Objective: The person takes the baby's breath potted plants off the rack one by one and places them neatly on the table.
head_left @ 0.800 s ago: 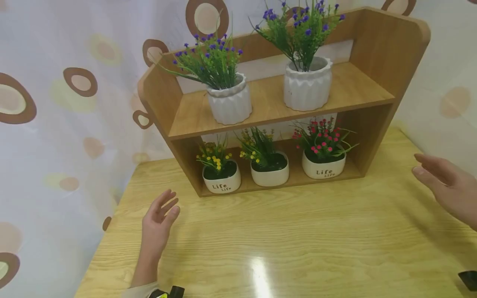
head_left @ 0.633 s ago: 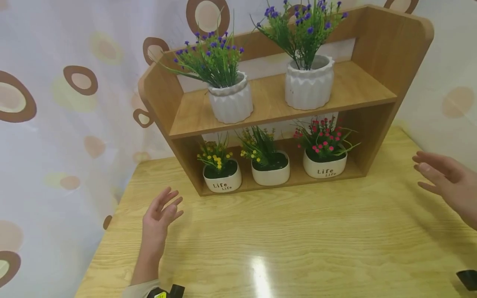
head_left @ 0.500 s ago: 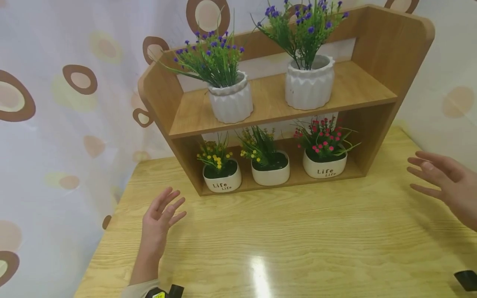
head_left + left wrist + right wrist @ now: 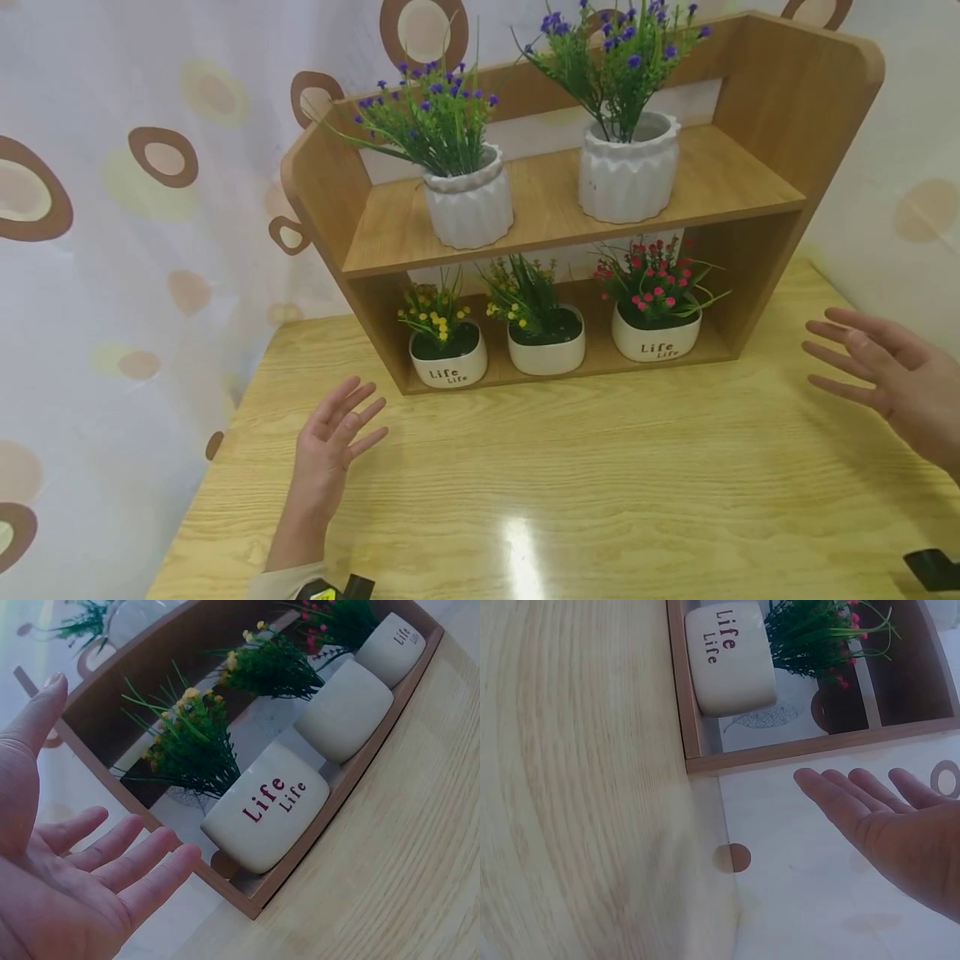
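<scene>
My left hand (image 4: 326,450) hovers over the table's left part, fingers spread and holding nothing. Nearest to it is a white pot with yellow flowers (image 4: 448,364), lettered "Life", at the lower shelf's left end. My right hand (image 4: 892,375), also bare and spread, is held up right of the wooden shelf (image 4: 780,100). Closest to that hand stands a "Life" pot with red flowers (image 4: 657,335). Between the two is a plain white pot with yellow flowers (image 4: 547,350). On the upper board stand two ribbed white pots, a left one (image 4: 471,204) and a right one (image 4: 628,175), with purple flowers.
The shelf stands at the back of a wood-grain table (image 4: 600,483). Behind and beside it hangs a pale curtain (image 4: 135,275) with brown ring patterns. Dark wrist devices show at the bottom edge, one on the left (image 4: 337,590) and one on the right (image 4: 933,570).
The fingers of both hands have spread further apart. My right hand has shifted slightly left in the head view, and my left slightly right. The pots stay in place on the shelf.
</scene>
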`<state>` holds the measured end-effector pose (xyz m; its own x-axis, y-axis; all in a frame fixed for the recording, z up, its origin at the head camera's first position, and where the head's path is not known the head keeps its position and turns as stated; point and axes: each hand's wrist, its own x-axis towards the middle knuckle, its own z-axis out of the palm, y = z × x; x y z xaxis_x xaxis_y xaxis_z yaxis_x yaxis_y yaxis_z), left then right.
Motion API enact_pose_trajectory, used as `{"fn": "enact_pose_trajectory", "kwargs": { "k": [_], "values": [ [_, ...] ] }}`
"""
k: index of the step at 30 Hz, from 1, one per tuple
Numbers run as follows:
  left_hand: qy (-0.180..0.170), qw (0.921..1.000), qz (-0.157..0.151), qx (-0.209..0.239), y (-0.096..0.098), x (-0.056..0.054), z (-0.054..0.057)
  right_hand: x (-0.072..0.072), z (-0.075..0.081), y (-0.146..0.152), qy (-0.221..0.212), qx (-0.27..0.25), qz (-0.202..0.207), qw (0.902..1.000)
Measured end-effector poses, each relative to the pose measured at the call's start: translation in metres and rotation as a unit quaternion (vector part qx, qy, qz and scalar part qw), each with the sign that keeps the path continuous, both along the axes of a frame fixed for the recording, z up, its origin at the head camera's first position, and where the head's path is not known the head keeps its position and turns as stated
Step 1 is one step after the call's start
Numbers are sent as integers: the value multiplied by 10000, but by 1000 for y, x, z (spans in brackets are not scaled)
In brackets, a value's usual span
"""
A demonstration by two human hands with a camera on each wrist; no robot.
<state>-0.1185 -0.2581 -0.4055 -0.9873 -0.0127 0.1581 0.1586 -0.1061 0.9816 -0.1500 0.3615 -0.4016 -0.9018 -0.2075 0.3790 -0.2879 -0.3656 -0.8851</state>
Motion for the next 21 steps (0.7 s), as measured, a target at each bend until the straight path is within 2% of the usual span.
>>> {"fn": "enact_pose_trajectory", "kwargs": {
  "k": [10,21],
  "values": [
    [314,9993,-82,182,12,1,21,1,15,-7,-19,176,-205,9996],
    [1049,9931,-316,421,29,-1,49,-8,33,-6,-68,242,-448,9987]
  ]
}}
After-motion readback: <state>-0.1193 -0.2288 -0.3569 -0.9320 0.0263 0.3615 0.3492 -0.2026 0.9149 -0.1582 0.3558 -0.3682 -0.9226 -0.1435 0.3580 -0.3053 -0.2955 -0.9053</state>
